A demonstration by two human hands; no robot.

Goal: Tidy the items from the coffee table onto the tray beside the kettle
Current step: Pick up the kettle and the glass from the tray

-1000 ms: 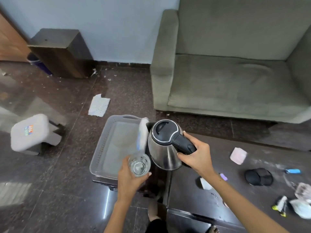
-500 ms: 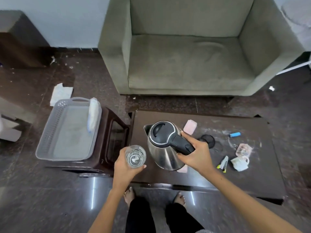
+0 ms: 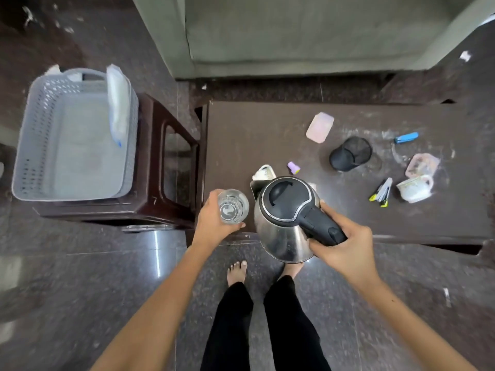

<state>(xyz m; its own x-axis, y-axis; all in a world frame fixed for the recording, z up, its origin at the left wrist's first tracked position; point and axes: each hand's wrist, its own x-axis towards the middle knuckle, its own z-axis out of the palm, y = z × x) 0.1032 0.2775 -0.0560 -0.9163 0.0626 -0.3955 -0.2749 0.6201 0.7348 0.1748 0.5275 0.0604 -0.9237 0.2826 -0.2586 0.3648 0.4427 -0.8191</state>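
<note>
My right hand (image 3: 345,250) grips the black handle of a steel kettle (image 3: 284,228), held above the near edge of the dark coffee table (image 3: 267,129). My left hand (image 3: 211,223) holds a clear glass (image 3: 232,210) upright just left of the kettle. A grey plastic tray (image 3: 40,145) sits on a brown stool (image 3: 171,156) to the left, with a clear wrapped packet (image 3: 117,103) along its right rim. On the table lie a white cup (image 3: 264,173), a purple cap (image 3: 293,167), a pink box (image 3: 320,127), a black mesh holder (image 3: 350,153) and another cup (image 3: 413,188).
A blue stapler (image 3: 406,137), a pink container (image 3: 422,164) and clips (image 3: 381,192) lie at the table's right. A green sofa (image 3: 308,33) stands behind the table. My bare feet and black trousers (image 3: 267,317) are on the tiled floor in front.
The view has tilted down and shifted right, from the tray to the coffee table. Both hands have carried the kettle and glass away from the tray, toward the table's near edge.
</note>
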